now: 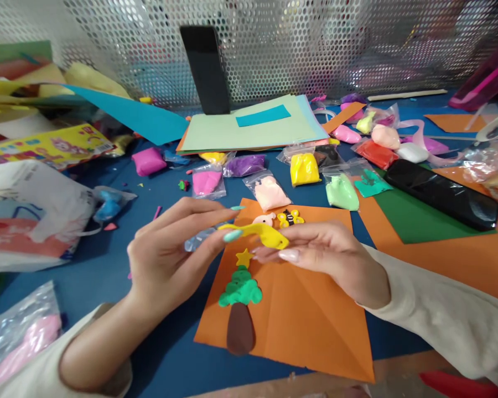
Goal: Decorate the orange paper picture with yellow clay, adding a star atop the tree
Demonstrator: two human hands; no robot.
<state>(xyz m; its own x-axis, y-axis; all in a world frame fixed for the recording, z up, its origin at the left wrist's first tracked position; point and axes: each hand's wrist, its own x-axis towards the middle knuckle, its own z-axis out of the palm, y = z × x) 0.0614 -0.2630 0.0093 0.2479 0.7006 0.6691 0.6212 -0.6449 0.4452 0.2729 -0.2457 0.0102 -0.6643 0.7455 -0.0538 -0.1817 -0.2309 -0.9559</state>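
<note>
A flattened strip of yellow clay is stretched between my two hands above an orange sheet. My left hand pinches its thin left end between thumb and finger. The wider right end is gripped by the fingers and thumb of my right hand. On the sheet below lies a clay tree with a brown trunk, a green top and a yellow star. Behind my hands are a yellow and black bee and a pale pink clay shape, partly hidden.
Bagged clay, including a yellow pack and a purple one, lies behind the sheet. A black phone leans on the perforated metal panel. A black glossy object sits right, a white bag left.
</note>
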